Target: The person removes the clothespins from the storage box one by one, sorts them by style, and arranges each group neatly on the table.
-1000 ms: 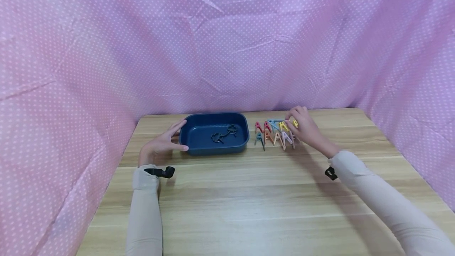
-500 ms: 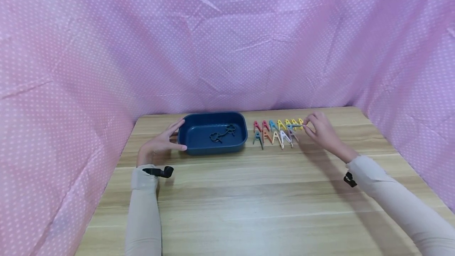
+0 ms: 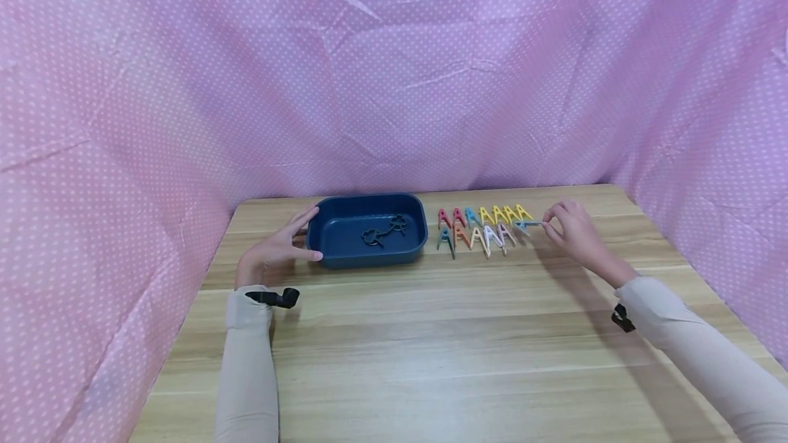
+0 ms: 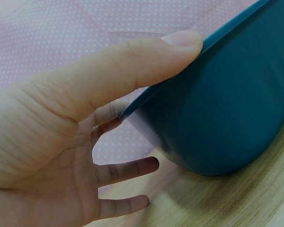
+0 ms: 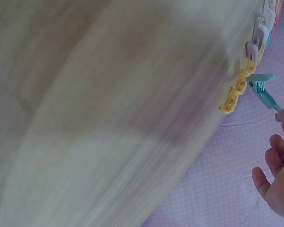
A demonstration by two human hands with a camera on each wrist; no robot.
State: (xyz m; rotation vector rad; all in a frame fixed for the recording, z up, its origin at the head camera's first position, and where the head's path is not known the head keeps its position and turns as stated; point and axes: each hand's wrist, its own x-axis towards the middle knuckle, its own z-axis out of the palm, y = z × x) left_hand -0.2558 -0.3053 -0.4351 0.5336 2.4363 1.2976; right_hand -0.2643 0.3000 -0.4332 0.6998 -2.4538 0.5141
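My right hand pinches a light blue clothespin by one end, at the right end of the clothespin rows. The right wrist view shows this clothespin lying sideways near the yellow ones, with my other fingers spread. My left hand touches the left end of a dark blue tray. Its thumb lies straight along the rim in the left wrist view; the other fingers are extended and apart. Inside the tray lie two dark looped pieces joined by a thin link.
Clothespins stand in two rows right of the tray. At the back are red ones, a blue one and several yellow ones; in front are teal, orange, cream, white and mauve ones. A pink dotted cloth hangs behind the wooden table.
My right hand has moved right and slightly toward me, drawing the light blue clothespin from behind the rows to their right end. My left hand stays at the tray.
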